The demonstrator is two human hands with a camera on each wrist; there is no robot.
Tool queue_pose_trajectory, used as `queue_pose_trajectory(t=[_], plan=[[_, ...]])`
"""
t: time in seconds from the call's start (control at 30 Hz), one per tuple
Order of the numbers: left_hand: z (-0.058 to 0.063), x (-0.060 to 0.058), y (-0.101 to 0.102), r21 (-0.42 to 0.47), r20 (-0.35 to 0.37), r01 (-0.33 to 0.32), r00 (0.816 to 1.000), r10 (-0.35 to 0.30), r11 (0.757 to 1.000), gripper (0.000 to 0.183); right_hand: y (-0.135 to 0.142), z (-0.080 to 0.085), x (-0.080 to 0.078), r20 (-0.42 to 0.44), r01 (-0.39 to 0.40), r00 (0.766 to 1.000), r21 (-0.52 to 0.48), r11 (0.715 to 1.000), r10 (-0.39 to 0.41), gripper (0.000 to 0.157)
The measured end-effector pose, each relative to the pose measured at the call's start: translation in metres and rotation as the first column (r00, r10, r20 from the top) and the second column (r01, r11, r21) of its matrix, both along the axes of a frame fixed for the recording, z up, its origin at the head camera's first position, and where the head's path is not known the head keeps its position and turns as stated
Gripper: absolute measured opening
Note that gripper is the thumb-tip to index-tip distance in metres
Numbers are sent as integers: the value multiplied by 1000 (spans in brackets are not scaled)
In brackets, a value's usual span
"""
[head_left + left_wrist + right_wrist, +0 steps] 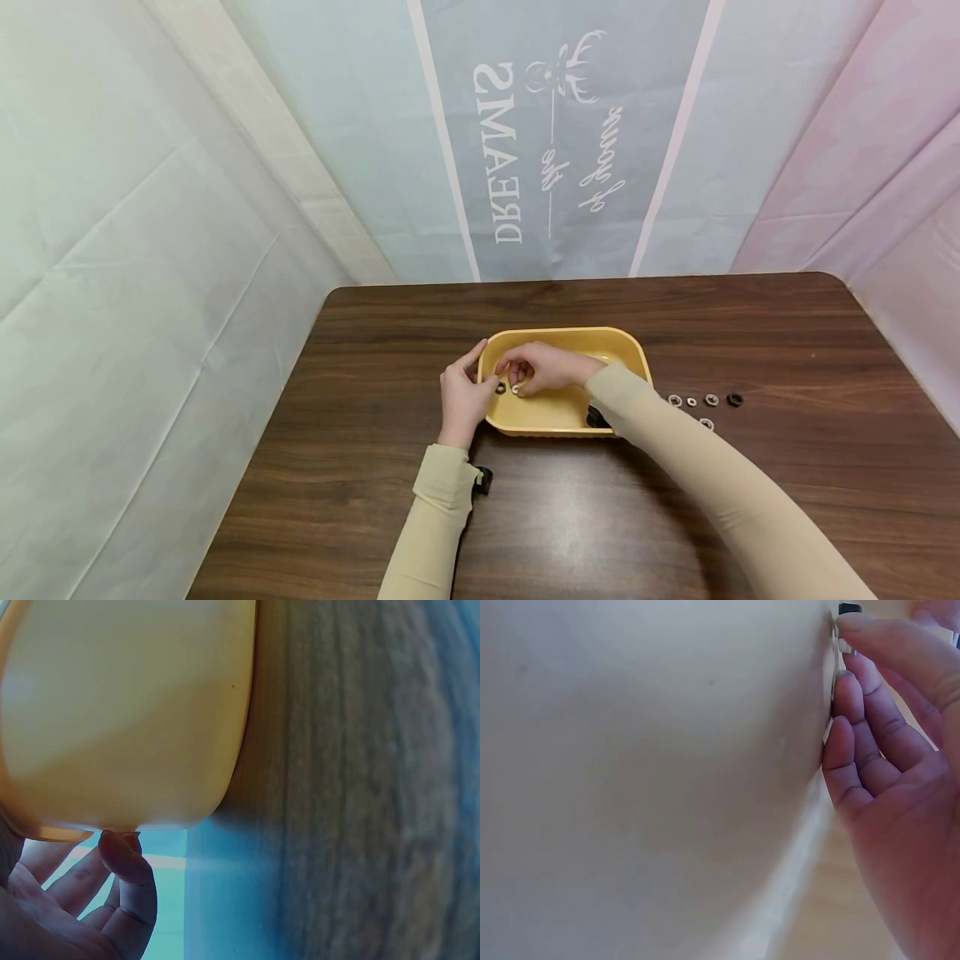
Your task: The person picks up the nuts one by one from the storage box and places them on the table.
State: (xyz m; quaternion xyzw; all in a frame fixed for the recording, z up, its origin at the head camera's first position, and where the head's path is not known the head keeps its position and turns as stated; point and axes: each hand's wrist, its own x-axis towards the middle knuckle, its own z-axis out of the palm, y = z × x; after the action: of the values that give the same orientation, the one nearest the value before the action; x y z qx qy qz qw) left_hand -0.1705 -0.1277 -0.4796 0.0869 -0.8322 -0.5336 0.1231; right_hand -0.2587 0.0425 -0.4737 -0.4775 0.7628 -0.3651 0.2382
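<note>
A yellow plastic bin [555, 423] stands on the table. My left hand [467, 398] grips its left end, thumb over the rim and fingers outside; the left wrist view shows fingertips [124, 855] against the outer wall. Inside the bin, my right hand [551, 367] pinches a small silver nut [515, 389] close to the floor. The right wrist view has this nut [845, 645] between thumb and fingers, partly hidden. Just left of it lies a black nut [500, 388] on the bin's floor. A larger black item [596, 417] is at the bin's right, partly behind my right sleeve.
Several nut-like rings lie on the table right of the bin, among them silver ones [712, 400] and a black one [735, 400]. The dark wooden table [360, 467] meets hanging cloth [555, 167] at the back and sides. A black wrist device [483, 480] sits on my left sleeve.
</note>
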Motion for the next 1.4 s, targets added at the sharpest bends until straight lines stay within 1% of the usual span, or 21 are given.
queue_pose_trajectory(t=[0.27,0.53,0.87,1.13,1.27,1.4], plan=[[-2,1,1,1,-6,-3,1000,3,1000,59,3,8,3,-11,11,1000,-14,1000,-11,43],[-1,-1,1,-10,-22,4,1000,-5,1000,60,4,19,2,-23,36,999,-89,995,-38,45],[0,-1,0,4,-13,14,1000,-14,1000,61,15,33,-1,-52,47,997,-167,985,-56,47],[1,0,1,6,-2,11,1000,-11,1000,62,26,53,6,-63,106,991,-124,987,-115,47],[2,1,0,2,-2,9,1000,-9,1000,63,31,59,10,-62,108,991,-121,987,-116,47],[2,2,0,3,-6,13,1000,-13,1000,63,34,62,13,-60,109,991,-134,985,-117,46]])
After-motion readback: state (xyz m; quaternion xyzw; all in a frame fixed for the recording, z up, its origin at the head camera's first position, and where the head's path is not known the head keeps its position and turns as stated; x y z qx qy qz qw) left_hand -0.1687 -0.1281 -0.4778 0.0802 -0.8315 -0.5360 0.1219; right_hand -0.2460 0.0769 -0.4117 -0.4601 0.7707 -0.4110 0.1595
